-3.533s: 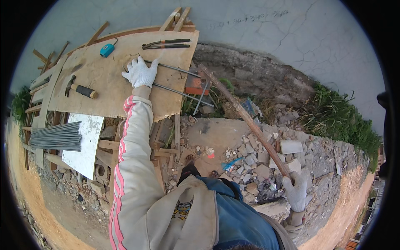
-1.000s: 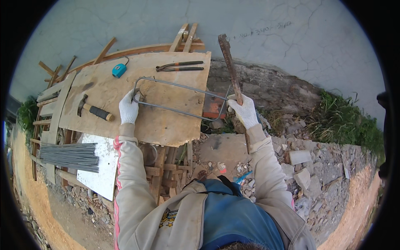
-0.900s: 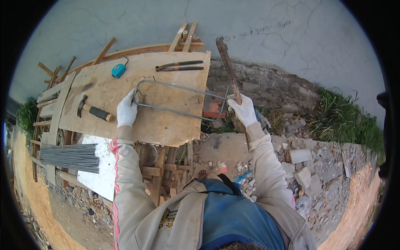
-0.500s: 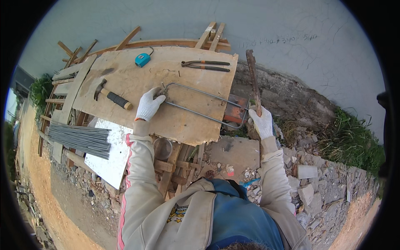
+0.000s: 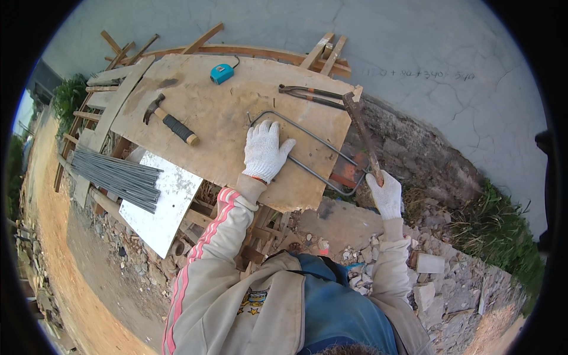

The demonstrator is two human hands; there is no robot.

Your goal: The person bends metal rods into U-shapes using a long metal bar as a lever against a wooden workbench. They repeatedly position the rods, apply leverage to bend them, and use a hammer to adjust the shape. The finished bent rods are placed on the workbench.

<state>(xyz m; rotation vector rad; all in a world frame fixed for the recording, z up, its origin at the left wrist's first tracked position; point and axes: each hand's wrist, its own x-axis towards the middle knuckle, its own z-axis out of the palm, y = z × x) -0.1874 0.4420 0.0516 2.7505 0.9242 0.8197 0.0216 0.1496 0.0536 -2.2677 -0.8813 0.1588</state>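
Observation:
My left hand (image 5: 265, 152), in a white knitted glove, lies flat on a bent steel rod (image 5: 310, 135) with its thumb apart. The rod forms a long, narrow loop on the board (image 5: 204, 127), and part of it is hidden under the palm. Its right end reaches past the board's edge. My right hand (image 5: 386, 194), gloved too, is closed round the lower end of a rusty metal bar (image 5: 362, 130). That bar slants up and left, its far end by the board's right corner and overlapping the handles of the pincers (image 5: 310, 93).
A hammer (image 5: 171, 121) and a teal tape measure (image 5: 222, 73) lie on the board. Several cut steel rods (image 5: 118, 177) rest on a white panel (image 5: 160, 204) at left. Beyond stands a grey wall (image 5: 414, 35); rubble (image 5: 438, 290) and grass (image 5: 497, 225) lie at right.
My left hand has moved right along the bent rod, from its left end to its middle, and lies flatter. The bar in my right hand leans further left. The view has shifted slightly.

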